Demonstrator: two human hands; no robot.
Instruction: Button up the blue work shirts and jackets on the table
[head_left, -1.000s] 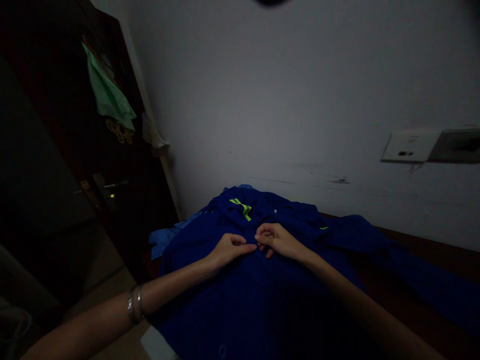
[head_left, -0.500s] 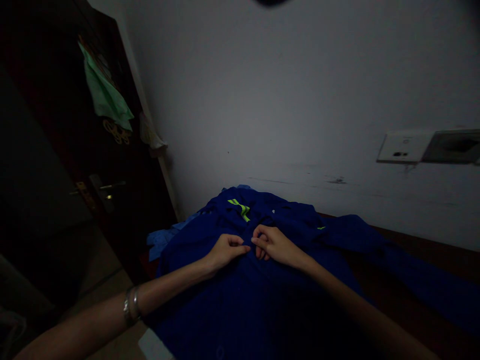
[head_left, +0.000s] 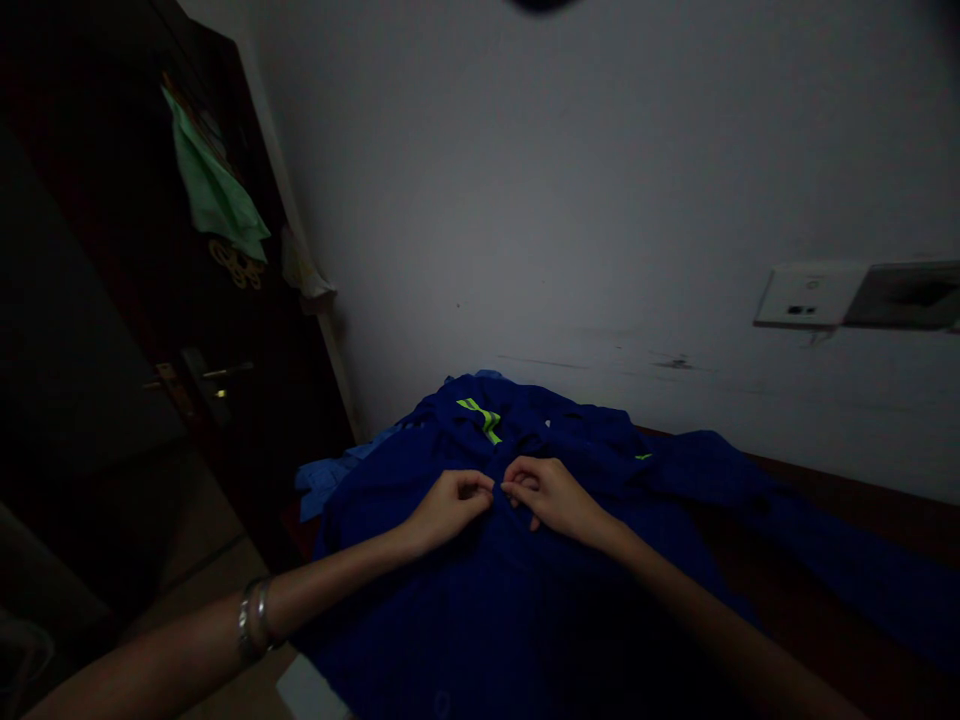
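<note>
A dark blue work jacket [head_left: 435, 610] with yellow-green reflective strips [head_left: 480, 416] lies spread out, one sleeve reaching to the right. Over its middle, my left hand [head_left: 452, 508] is closed in a pinch on the jacket's front. Just beside it, fingertips nearly touching, my right hand [head_left: 553, 497] pinches the same part of the jacket. Whatever small detail sits between the fingertips is too dark to make out. Two metal bangles [head_left: 253, 618] circle my left wrist.
Lighter blue cloth [head_left: 330, 476] sticks out under the jacket on the left. Behind rises a pale wall [head_left: 562, 200] with a socket plate [head_left: 808, 294]. A dark door [head_left: 247, 290], hung with a green cloth [head_left: 214, 185], stands at left. Dark red-brown tabletop [head_left: 862, 490] shows at right.
Left fingertips have closed from a looser pinch, and the two hands' fingertips have come slightly nearer each other. The jacket lies much as before.
</note>
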